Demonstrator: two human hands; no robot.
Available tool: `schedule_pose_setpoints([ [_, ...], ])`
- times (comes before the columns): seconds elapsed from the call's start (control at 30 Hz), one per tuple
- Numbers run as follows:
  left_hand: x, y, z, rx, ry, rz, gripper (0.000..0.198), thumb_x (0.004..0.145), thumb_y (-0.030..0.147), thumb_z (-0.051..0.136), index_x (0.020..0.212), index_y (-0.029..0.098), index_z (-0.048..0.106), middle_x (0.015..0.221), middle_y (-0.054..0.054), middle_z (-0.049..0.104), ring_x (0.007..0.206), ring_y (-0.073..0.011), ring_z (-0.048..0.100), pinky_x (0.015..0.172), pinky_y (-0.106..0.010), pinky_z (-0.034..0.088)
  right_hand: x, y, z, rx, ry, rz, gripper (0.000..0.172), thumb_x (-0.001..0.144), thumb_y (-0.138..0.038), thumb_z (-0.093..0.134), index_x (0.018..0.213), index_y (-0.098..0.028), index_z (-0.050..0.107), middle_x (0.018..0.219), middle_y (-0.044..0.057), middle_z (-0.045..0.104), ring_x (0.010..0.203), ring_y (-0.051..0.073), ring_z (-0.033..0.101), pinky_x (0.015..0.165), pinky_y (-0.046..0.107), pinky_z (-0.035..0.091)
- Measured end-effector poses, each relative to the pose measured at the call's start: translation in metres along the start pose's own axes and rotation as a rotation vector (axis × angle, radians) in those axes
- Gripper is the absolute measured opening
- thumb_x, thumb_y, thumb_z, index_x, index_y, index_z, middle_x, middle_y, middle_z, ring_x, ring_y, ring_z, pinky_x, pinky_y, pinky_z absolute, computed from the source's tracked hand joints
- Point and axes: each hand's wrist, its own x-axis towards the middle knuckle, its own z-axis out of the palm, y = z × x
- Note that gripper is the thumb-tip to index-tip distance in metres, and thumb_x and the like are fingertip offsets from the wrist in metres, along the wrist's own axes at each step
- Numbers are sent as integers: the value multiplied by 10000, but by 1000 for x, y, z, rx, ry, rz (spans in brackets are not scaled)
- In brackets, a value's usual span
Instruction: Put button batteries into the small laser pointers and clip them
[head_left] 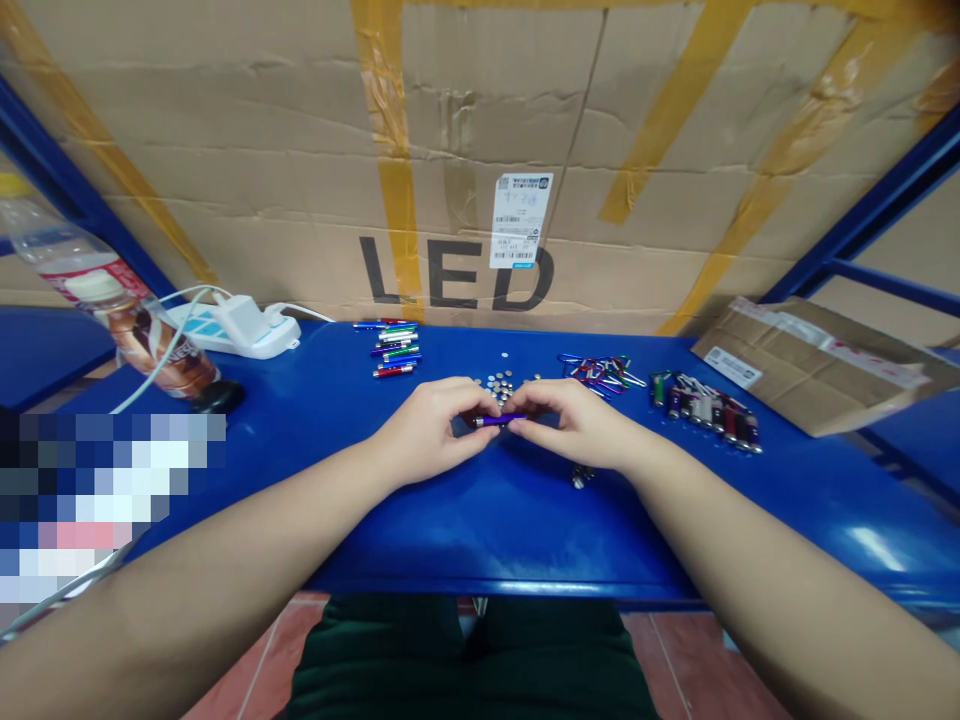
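A small purple metal tube (493, 421) lies level between my hands above the blue table (465, 530). My left hand (439, 430) pinches its left end, and my right hand (568, 422) pinches its right end. Just behind the fingertips are several small silver discs (500, 384). Several coloured tubes (396, 350) form a column at the back left. A tangle of coloured carabiner clips (600, 373) lies behind my right hand. Small dark and silver parts (581, 476) sit below my right hand, too small to identify.
Several capped tubes with clips (709, 410) lie at the right, beside a small cardboard box (817, 365). At the left stand bottles (142, 335) near a white power strip (244, 328) with cables. A large cardboard sheet (300, 130) rises behind the table.
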Motion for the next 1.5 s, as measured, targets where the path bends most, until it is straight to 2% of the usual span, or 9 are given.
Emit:
schedule_pose_setpoints([
  [0.17,0,1,2,14,2,-5,63,877,160,694,936,162,715,870,-48,714,778,-167,682,729,-278,548,-1,-1,1,-62,-20,3,133,968,-293,631,960,-179,699,868,40,745,771,173,669,732,285,493],
  [0.33,0,0,2,54,-12,-9,42,886,194,679,912,164,693,851,-43,699,757,-167,663,711,-281,535,-1,-4,0,-76,-14,-10,112,967,-261,627,974,-182,705,927,52,758,846,192,695,778,303,507],
  [0.6,0,1,4,77,-26,1,86,870,158,669,955,165,683,863,-36,684,778,-166,654,724,-271,520,-1,-5,-1,-66,-5,0,90,958,-254,633,989,-191,690,938,48,757,847,188,699,769,296,518],
  [0.73,0,1,3,103,-32,30,113,874,155,659,982,168,692,867,-44,690,801,-180,654,742,-282,524,-2,-5,-1,-24,13,25,86,949,-268,645,991,-193,647,892,29,735,775,161,676,712,266,514],
  [0.9,0,1,4,126,19,81,126,864,124,646,974,151,703,888,-63,688,828,-186,658,766,-288,546,-2,-2,-1,-70,-1,54,64,925,-220,641,983,-192,640,860,24,718,735,154,660,704,271,512],
  [1.2,-1,3,5,109,85,215,107,883,116,652,973,153,694,878,-62,679,788,-163,648,740,-268,563,-1,0,1,-80,-21,52,75,940,-195,645,1013,-191,658,940,47,752,841,183,714,792,303,541],
  [1.5,0,3,4,121,76,256,90,907,116,625,965,151,685,858,-70,698,785,-176,651,744,-283,560,0,0,3,-47,-43,37,96,940,-171,628,1029,-190,660,971,53,761,874,189,722,819,313,549],
])
